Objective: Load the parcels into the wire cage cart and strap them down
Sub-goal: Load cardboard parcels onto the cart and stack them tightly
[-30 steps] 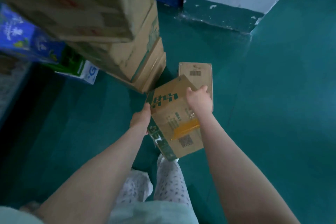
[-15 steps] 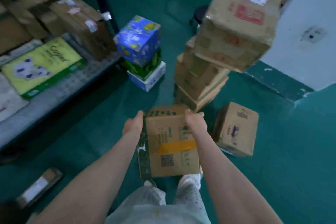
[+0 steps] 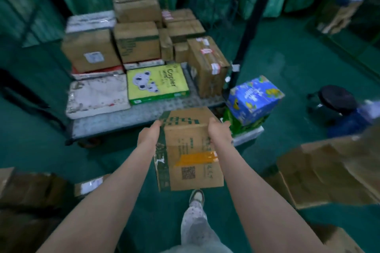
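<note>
I carry a brown cardboard parcel (image 3: 189,150) with green print, an orange tape strip and a QR code in front of me, above the floor. My left hand (image 3: 148,135) grips its left side and my right hand (image 3: 219,132) grips its right side near the far edge. Just beyond it lies the cart's grey metal deck (image 3: 115,119), loaded with several cardboard boxes (image 3: 136,42), a yellow copier-paper pack (image 3: 157,84) and a white wrapped parcel (image 3: 96,95). A dark cart post (image 3: 249,24) rises at the deck's right side.
A blue carton (image 3: 256,99) sits on a green and a white box to the right of the cart. Brown boxes (image 3: 329,168) crowd the right foreground, more boxes (image 3: 30,191) lie at the left. A black stool (image 3: 334,96) stands far right. Green floor surrounds my foot (image 3: 197,196).
My view swung left from the box stack toward the cart, which now lies straight ahead. The parcel has stayed gripped between both hands and has come close to the deck's front edge.
</note>
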`<state>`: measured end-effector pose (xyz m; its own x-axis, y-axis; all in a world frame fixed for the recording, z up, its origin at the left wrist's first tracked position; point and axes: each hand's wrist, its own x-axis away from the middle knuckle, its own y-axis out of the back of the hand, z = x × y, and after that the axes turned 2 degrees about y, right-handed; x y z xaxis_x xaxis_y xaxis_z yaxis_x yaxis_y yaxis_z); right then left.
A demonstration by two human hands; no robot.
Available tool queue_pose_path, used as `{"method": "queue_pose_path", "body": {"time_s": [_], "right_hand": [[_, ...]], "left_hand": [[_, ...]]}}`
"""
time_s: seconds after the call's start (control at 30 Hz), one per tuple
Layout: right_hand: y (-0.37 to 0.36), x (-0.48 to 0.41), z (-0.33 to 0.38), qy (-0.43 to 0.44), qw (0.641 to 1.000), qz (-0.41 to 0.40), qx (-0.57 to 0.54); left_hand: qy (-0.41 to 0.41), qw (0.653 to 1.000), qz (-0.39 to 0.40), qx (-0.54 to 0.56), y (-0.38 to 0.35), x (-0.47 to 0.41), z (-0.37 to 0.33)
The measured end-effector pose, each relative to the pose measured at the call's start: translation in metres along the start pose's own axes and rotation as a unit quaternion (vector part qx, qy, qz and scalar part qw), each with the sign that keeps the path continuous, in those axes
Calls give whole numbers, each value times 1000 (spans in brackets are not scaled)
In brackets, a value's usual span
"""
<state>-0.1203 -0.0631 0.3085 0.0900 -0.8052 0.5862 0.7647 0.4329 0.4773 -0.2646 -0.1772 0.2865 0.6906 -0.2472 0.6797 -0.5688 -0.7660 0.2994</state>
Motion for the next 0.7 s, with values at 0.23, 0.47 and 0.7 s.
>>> {"method": "queue_pose_path", "body": {"time_s": [0.23, 0.47, 0.7], "right_hand": [[-78, -51, 109, 45, 995, 77, 49], [-151, -82, 191, 93, 987, 118, 51], [-219, -113, 255, 171, 972, 114, 112]], "left_hand": [[7, 996, -83, 43, 48, -76, -69], [23, 983, -147, 106, 87, -136, -117], [43, 968, -158, 188, 120, -198, -153]]}}
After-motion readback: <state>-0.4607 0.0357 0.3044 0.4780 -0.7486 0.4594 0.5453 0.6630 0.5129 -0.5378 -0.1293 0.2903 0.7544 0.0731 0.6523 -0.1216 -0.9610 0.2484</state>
